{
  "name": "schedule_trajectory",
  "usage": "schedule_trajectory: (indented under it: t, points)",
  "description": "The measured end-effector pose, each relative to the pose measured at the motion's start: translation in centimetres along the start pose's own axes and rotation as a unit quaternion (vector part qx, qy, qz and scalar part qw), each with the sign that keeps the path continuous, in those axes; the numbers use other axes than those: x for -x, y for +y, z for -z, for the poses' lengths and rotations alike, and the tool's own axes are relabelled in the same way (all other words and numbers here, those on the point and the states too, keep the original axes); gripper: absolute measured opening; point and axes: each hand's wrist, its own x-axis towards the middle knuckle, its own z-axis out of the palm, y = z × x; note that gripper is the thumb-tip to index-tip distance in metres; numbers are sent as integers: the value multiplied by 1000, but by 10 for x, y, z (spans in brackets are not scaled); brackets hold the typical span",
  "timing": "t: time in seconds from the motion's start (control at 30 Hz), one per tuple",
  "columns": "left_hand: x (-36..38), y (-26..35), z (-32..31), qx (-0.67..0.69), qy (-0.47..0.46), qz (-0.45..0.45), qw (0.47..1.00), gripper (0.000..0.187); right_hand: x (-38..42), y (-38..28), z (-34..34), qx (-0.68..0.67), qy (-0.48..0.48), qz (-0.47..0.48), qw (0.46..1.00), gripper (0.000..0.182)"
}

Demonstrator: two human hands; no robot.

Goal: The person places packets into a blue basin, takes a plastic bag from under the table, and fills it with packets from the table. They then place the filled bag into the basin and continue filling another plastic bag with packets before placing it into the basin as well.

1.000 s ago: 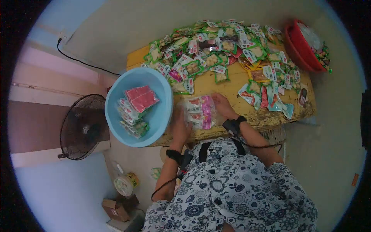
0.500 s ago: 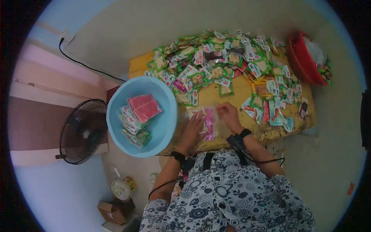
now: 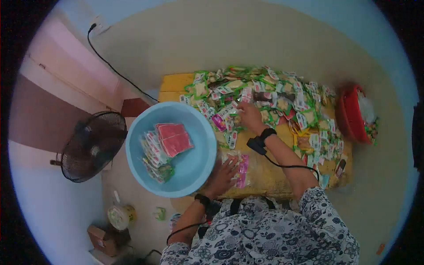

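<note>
My left hand (image 3: 224, 176) lies flat with fingers spread on a clear plastic bag (image 3: 241, 171) with a bright pink stripe, near the table's front edge. My right hand (image 3: 250, 116) reaches over a large pile of small sealed food packets (image 3: 282, 102), its fingers stretched towards packets at the pile's left part. No packet shows clearly in its grasp, and its fingertips are small in view. A light blue basin (image 3: 204, 170) stands to the left of my left hand. Inside it lie red packets (image 3: 173, 139) and a row of white-and-green packets (image 3: 155, 158).
The yellow table (image 3: 269, 176) carries the pile. A red basket (image 3: 349, 115) with plastic bags stands at its right end. A black fan (image 3: 92, 145) is left of the basin. A tub (image 3: 118, 217) and a cardboard box (image 3: 102, 240) are on the lower left.
My right hand has left the pink-striped bag and moved up and forward to the packet pile. My left hand stays on the bag. The whole view has shifted.
</note>
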Motion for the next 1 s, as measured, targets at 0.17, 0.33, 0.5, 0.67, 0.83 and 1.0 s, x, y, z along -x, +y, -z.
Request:
schedule_trajectory:
  t: [0.17,0.33,0.5,0.67,0.83,1.0]
  points:
    - [3,-5,-7,46,25,4,999,70,-29,-34,-22,95,-75,138,983,29]
    - [1,-15,-20,70,13,14,997,77,-32,-43,-48,270,-135,183,936,32]
    - [2,-6,-2,83,25,12,996,80,-32,-45,-47,302,-138,195,923,38]
    - [1,-7,-12,83,41,16,996,75,-35,-33,-14,337,-242,111,903,39]
    - [0,5,2,31,9,37,999,67,-14,3,55,217,-104,95,966,29]
    - [0,9,-3,32,15,33,999,62,38,19,128,116,13,-17,993,28]
